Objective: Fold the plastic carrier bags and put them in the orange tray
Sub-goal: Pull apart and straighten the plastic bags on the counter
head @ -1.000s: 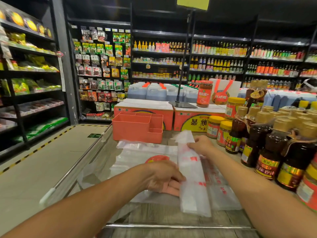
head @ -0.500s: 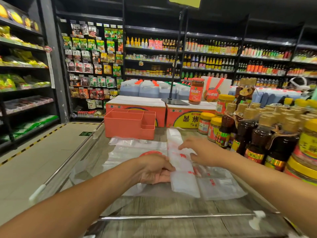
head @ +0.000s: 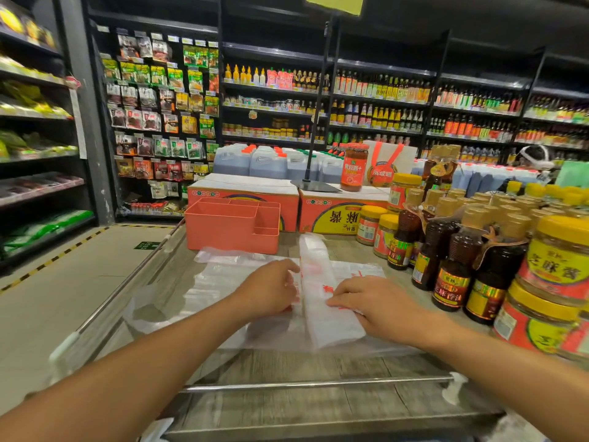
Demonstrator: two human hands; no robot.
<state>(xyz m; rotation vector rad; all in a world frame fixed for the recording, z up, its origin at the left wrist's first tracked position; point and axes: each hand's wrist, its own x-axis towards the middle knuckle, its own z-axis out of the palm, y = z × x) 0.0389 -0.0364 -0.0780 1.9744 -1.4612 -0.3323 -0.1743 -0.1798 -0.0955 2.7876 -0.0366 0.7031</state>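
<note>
A white plastic carrier bag (head: 315, 275) with red print lies folded into a long narrow strip on the wooden counter, on top of several flat clear bags (head: 223, 282). My left hand (head: 271, 290) rests flat on the strip's left edge, fingers pointing away from me. My right hand (head: 373, 301) presses on the strip's near part from the right, fingers straight. The orange tray (head: 229, 231), with several compartments, stands behind the bags at the counter's far left, and I see nothing in it.
Dark sauce bottles (head: 452, 266) and yellow-lidded jars (head: 554, 275) crowd the right side. Orange cartons (head: 338, 212) stand behind the tray. A metal rail (head: 312, 384) runs along the counter's near edge, and another along the left. Store shelves fill the background.
My right hand slid from the strip's far end toward me to its near part. My left hand moved from the near end up along the left edge. The camera shifted slightly.
</note>
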